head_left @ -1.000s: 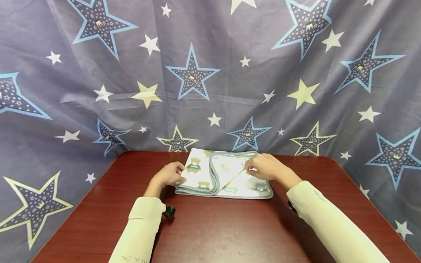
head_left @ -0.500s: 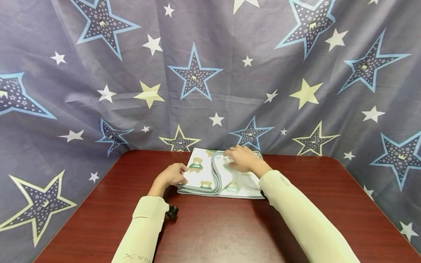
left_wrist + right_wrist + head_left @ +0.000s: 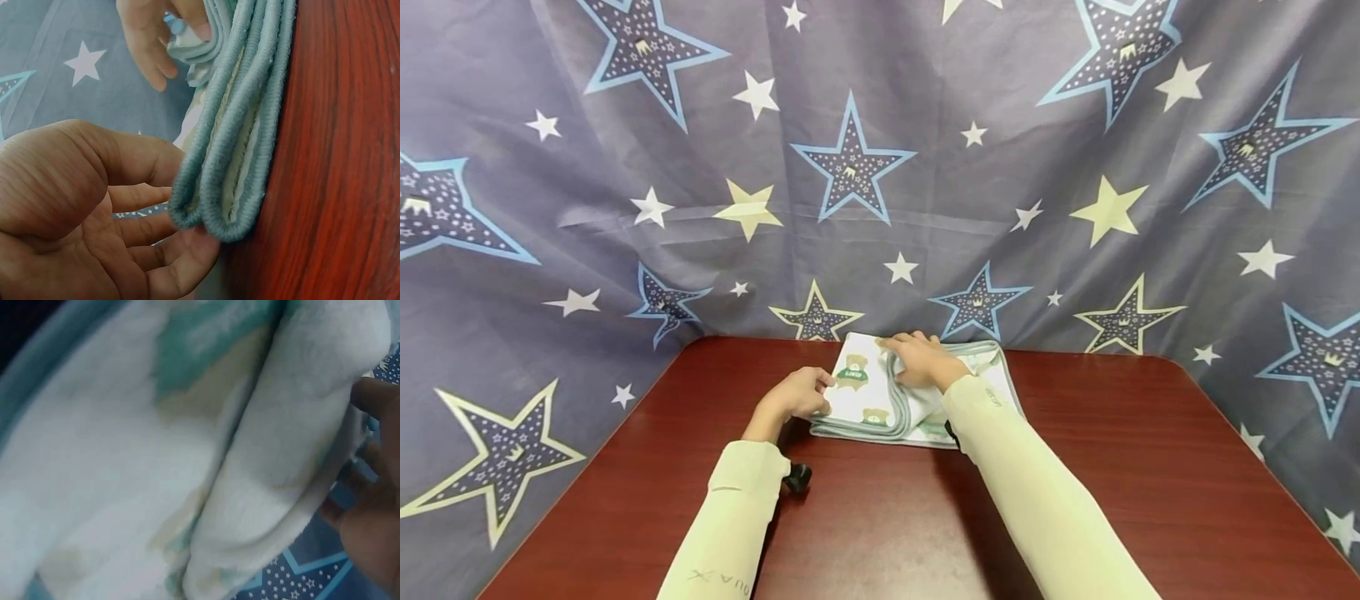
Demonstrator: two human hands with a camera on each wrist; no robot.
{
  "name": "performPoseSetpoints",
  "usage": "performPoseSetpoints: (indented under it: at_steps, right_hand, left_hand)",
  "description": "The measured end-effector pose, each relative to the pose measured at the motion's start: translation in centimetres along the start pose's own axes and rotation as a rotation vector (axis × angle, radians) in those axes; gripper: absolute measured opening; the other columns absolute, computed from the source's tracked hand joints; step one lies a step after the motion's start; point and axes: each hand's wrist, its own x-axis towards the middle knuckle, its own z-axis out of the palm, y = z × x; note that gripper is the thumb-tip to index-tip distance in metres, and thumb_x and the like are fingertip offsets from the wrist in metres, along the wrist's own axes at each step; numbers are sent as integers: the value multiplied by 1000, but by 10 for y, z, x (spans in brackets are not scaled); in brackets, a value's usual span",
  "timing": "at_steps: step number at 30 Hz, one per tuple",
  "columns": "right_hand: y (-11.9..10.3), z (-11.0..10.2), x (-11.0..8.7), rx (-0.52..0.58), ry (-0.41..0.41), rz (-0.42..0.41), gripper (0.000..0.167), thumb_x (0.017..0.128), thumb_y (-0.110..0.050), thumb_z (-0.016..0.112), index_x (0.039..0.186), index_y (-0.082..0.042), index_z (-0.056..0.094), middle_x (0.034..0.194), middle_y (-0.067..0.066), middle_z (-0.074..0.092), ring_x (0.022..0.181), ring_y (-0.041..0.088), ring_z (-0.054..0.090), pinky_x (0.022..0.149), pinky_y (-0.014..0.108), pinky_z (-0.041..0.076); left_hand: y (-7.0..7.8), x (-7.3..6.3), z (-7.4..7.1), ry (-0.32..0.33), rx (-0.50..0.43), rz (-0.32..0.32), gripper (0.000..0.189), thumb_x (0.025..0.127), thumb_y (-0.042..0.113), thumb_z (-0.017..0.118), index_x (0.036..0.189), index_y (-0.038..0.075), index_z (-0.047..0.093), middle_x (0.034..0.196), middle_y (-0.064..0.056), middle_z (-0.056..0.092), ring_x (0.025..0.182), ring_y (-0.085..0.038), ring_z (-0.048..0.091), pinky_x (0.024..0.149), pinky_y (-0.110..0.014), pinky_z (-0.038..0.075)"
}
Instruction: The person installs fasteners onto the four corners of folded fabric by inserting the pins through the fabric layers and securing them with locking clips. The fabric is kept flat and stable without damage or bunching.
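A folded white blanket with printed bears and grey-green edging lies at the back middle of the table. At its left end my left hand holds the folded edge; in the left wrist view the thumb is on one side of the stacked, looped edging and fingertips are on the other. My right hand reaches over the blanket's middle and grips its raised upper layers beside the curved edging. Up close in the right wrist view, a thick fleecy fold runs along that hand's fingers.
The dark red wooden table extends in front of the blanket and to both sides. Right behind its far edge hangs a grey cloth backdrop with printed stars. A black wrist device shows at the left cuff.
My right hand has moved left from the blanket's right end to its middle, where the upper layers now bulge under it. The left hand stays at the left end. The head view shifts slightly.
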Motion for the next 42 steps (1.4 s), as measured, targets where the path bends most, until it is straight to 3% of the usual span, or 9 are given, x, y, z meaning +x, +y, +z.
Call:
performPoseSetpoints:
  at_steps: [10,18,26,33,38,42]
  right_hand:
    - [11,9,3,90,-95,78,83,86,-22,70,161,-26,34,167,15,25,152,42,20,117,67,19]
    - [19,5,7,111,-140,82,86,85,-30,68,162,-27,30,167,13,26,154,40,15,116,70,14]
    - [18,2,11,124,-165,70,86,85,-28,70,162,-24,31,161,16,36,147,40,30,115,69,20]
    - [16,-4,15,58,-142,75,81,80,-30,75,155,-22,45,140,15,46,127,37,42,108,59,35]
    - [17,-6,14,85,-157,67,71,80,-29,77,146,-23,51,135,12,47,123,33,47,103,56,42]
    - [17,-10,15,91,-149,23,58,82,-24,82,134,-20,58,126,10,50,114,26,51,99,46,46]
  left_hand:
    - [2,1,4,-18,-13,-2,50,71,-8,72,120,-4,64,106,-17,59,91,-25,57,62,-35,59]
    - [4,1,1,-20,-6,-14,50,73,-8,72,122,-3,64,108,-16,59,92,-25,57,62,-34,58]
    - [3,-1,0,-24,-9,-9,51,71,-9,71,121,-4,65,107,-17,59,91,-24,58,62,-35,59]
    - [2,-1,-2,-10,-11,-19,49,72,-9,72,120,-2,65,108,-17,59,92,-26,57,63,-36,59]
    - [1,-1,-2,-15,-7,-25,49,74,-9,73,121,-2,65,111,-17,59,95,-26,58,64,-36,60]
    - [2,-1,-3,-16,-14,-26,50,73,-9,73,121,-2,65,111,-18,59,96,-26,58,64,-36,60]
